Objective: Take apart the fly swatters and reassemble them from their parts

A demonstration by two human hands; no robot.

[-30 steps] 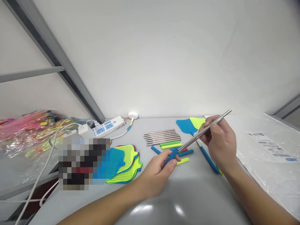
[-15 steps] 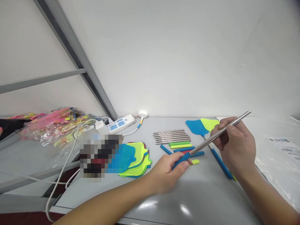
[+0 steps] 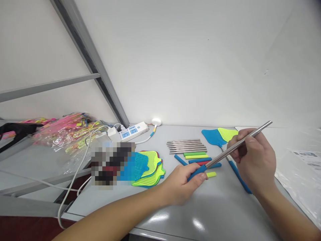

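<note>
My left hand point(image 3: 184, 183) is closed around a blue handle sleeve point(image 3: 198, 172). Out of the sleeve's upper end runs a shiny metal tube point(image 3: 227, 149), slanting up to the right. My right hand point(image 3: 257, 160) grips this tube near its far end, thumb on top. Just beyond the left hand lie loose blue, green, yellow and red sleeves point(image 3: 197, 157). Behind those is a row of several metal tubes point(image 3: 187, 146). Partly covered by my right hand, a blue fly swatter point(image 3: 213, 137) with a blue handle lies beside a yellow-green swatter point(image 3: 227, 134).
Perforated swatter heads point(image 3: 151, 174) are stacked on the left of the grey table point(image 3: 175, 217), next to a pixelated patch. A power strip point(image 3: 134, 132) with white cables stands behind them. Bagged colourful items point(image 3: 72, 130) lie far left; a clear plastic bag point(image 3: 301, 177) lies at right.
The view has swung left, so things on the table appear farther right. Both hands keep hold of the sleeve and tube, with no clear shift between the two parts.
</note>
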